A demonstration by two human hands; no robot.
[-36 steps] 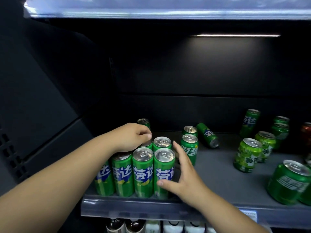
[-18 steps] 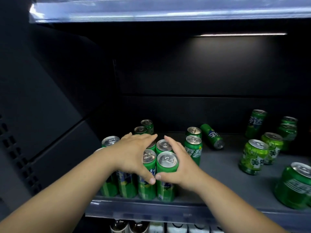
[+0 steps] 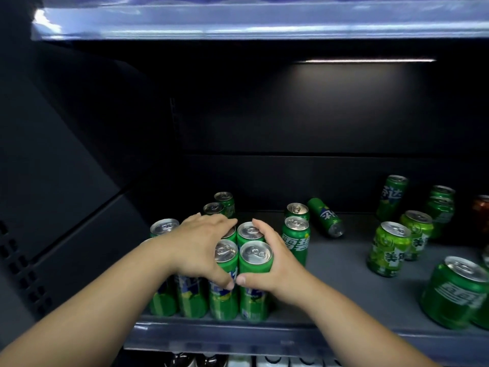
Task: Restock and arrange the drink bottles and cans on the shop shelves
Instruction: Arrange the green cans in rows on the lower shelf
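Note:
A block of slim green cans stands at the left front of the grey shelf. My left hand lies over the tops of the middle cans, its thumb pressing the front of one front-row can. My right hand wraps round the right front can, fingers running up its right side past the can behind. Both thumbs nearly meet at the front of the block. Two more slim cans stand behind it.
Two green cans stand just right of the block, and one slim can lies on its side behind them. Several short green cans and a tall one are scattered to the right. Bottles show on the shelf below.
My left hand came forward from the back cans onto the front rows. My right hand closed in from the right onto the right front can, bringing the thumbs together.

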